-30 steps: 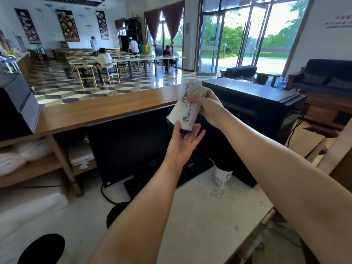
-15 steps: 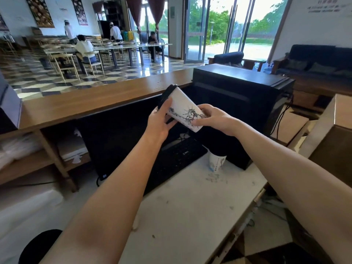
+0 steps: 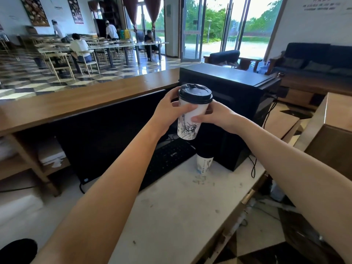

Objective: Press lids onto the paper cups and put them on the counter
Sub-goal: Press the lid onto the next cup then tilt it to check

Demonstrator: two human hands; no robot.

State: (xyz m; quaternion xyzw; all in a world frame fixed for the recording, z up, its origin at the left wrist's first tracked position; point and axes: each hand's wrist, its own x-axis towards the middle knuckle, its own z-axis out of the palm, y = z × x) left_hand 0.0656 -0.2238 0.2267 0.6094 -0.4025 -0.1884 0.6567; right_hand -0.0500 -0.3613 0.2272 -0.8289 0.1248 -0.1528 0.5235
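Lid [image 3: 195,93] seated on cup [image 3: 190,119]; left hand [image 3: 167,111], right hand [image 3: 215,116] both gripping it, upright, above tabletop [image 3: 171,216]. Placing on wooden counter [image 3: 76,103] remains.

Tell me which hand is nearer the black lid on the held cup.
Left. The left hand grips the paper cup just under the black lid, fingers by its rim; the right hand holds lower on the cup.
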